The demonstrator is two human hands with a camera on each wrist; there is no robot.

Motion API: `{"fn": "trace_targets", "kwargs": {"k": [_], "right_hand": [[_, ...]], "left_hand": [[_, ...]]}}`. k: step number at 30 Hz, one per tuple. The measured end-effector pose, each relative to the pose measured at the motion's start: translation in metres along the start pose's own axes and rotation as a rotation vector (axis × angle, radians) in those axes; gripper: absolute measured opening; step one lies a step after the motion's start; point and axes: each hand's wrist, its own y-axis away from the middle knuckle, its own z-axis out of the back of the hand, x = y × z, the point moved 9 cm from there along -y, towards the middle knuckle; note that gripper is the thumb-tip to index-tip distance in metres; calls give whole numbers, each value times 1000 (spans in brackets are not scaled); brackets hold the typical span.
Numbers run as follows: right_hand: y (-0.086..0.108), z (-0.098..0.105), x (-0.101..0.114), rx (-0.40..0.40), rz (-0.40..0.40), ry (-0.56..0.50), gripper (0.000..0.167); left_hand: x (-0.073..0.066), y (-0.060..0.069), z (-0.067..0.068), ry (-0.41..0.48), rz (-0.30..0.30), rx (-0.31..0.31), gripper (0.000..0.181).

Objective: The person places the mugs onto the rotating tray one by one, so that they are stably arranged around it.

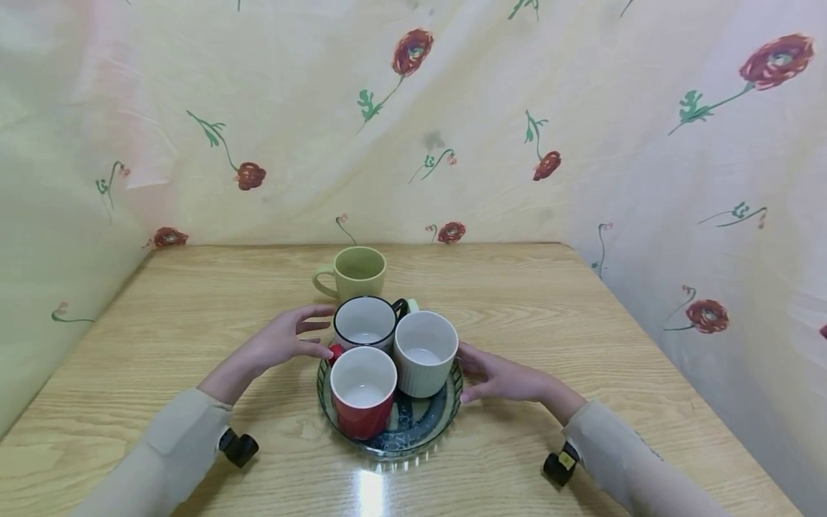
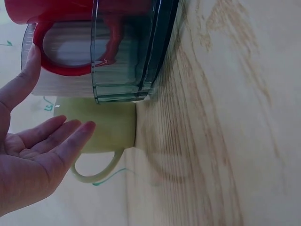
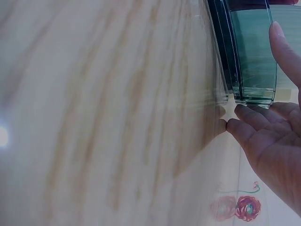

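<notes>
A round glass dish (image 1: 413,439) holds a red mug (image 1: 363,413), a white ribbed mug (image 1: 423,373) and a white mug with a black rim (image 1: 365,321). My left hand (image 1: 284,341) is at the dish's left, fingers spread, its thumb by the red mug's handle (image 2: 66,70). In the left wrist view the left hand (image 2: 35,155) has its fingers extended below the dish wall (image 2: 120,94). On the right side, my right hand (image 1: 504,377) reaches the dish edge with relaxed fingers; the right wrist view shows this hand (image 3: 273,136) beside the glass wall (image 3: 254,56).
A green mug (image 1: 360,276) stands on the wooden table (image 1: 226,301) just behind the dish, its handle pointing left. Flower-patterned cloth (image 1: 291,108) hangs behind and beside the table.
</notes>
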Motion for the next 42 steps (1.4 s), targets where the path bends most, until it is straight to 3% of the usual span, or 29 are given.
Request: {"fn": "trace_targets", "kwargs": {"k": [16,23,32,38,42], "right_hand": [[0,1,4,4,21,-2,97],[1,3,3,0,7,-9,100],[1,0,2,-3,-4,-13,102],[1,0,2,-11,11,-16,103],[1,-1,2,-18,21,-23,102]], "left_hand": [[-4,0,5,-16,-49,-8,72],[-4,-5,25,-34,-8,-43,66],[5,-23,62,2,56,-204,57],[12,-38,74,17,107,-272,55],[15,-48,77,12,126,-278,57]]}}
